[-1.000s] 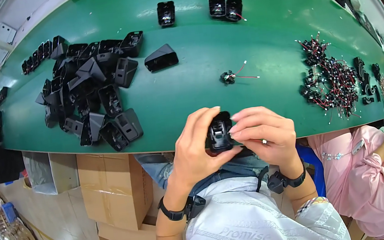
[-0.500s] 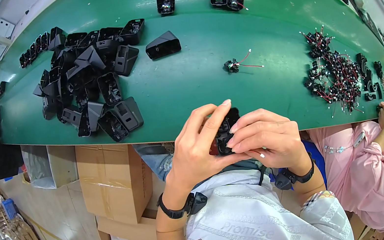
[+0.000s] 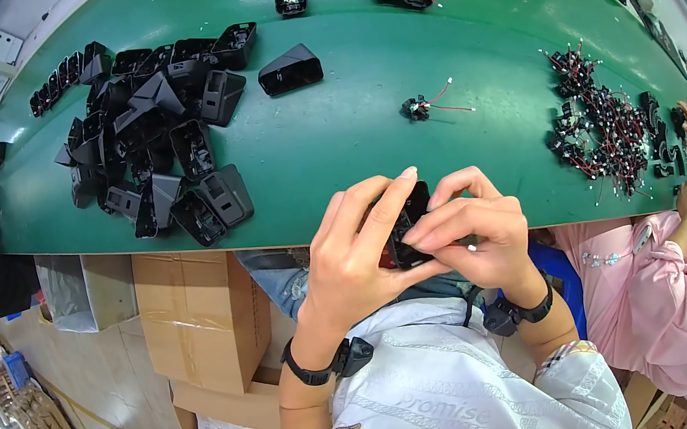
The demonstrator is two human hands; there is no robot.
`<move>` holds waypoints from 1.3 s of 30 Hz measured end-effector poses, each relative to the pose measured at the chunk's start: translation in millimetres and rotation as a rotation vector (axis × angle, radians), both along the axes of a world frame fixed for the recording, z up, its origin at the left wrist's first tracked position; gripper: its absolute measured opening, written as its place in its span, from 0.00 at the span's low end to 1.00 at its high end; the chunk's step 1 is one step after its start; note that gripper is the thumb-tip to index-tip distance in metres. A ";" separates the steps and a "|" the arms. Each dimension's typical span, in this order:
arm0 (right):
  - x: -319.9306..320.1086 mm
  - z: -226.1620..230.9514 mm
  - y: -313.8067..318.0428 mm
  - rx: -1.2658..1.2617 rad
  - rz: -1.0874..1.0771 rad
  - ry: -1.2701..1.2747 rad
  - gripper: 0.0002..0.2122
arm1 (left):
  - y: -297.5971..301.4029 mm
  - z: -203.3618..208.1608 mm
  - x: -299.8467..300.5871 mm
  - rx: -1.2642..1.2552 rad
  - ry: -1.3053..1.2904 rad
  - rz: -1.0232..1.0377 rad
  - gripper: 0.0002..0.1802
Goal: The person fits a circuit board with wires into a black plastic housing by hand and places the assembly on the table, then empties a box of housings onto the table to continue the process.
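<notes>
Over the table's near edge my left hand (image 3: 352, 244) is closed around a black plastic housing (image 3: 402, 222), its open side showing between my hands. My right hand (image 3: 483, 229) has its fingers bent onto the housing's right side, the fingertips at its opening. A small white connector (image 3: 472, 248) pokes out by the right fingers; its wire is mostly hidden. What sits inside the housing is largely covered by my fingers. Beyond my hands lies a small black part with red and dark wires (image 3: 416, 108) on the green table (image 3: 333, 145).
At the left is a heap of black housings (image 3: 145, 137), with one single housing (image 3: 291, 70) beside it. Several upright housings stand along the far side. Wired parts (image 3: 602, 131) are piled at right. A person in pink (image 3: 638, 286) sits there; cardboard boxes (image 3: 194, 317) stand below left.
My right hand's fingers have lifted and bent more at the housing, its index finger rising. The left hand keeps its hold. At far right, the neighbour's arm has reached farther over the table.
</notes>
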State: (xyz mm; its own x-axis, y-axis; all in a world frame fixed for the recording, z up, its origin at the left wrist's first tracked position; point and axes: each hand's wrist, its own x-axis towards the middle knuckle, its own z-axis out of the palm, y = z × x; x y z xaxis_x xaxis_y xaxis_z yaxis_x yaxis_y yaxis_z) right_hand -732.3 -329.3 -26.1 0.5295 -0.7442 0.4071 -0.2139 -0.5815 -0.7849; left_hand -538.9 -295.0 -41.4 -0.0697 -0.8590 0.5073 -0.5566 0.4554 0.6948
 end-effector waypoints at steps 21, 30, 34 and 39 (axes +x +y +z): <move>-5.0 5.2 -16.6 0.283 -0.072 0.050 0.40 | -33.4 -8.9 -12.7 -0.176 -0.009 -0.019 0.46; -11.4 52.6 -70.2 0.214 -0.121 0.296 0.38 | -80.2 -0.2 -21.7 -0.102 0.024 -0.168 0.55; -17.4 66.3 -109.2 0.131 -0.165 0.407 0.36 | -96.1 12.0 -3.2 -0.065 0.094 -0.185 0.53; -57.0 14.9 -243.0 -0.382 -0.449 0.717 0.37 | -119.9 -1.8 50.9 0.014 -0.433 0.318 0.39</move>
State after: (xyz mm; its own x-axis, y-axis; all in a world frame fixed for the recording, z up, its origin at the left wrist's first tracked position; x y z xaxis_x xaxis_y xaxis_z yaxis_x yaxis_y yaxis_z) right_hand -789.3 -572.2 -11.3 0.4444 -0.8233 0.3532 -0.8417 -0.5187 -0.1500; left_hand -488.1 -414.9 -43.1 -0.0054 -0.8785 0.4777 -0.9027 0.2098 0.3756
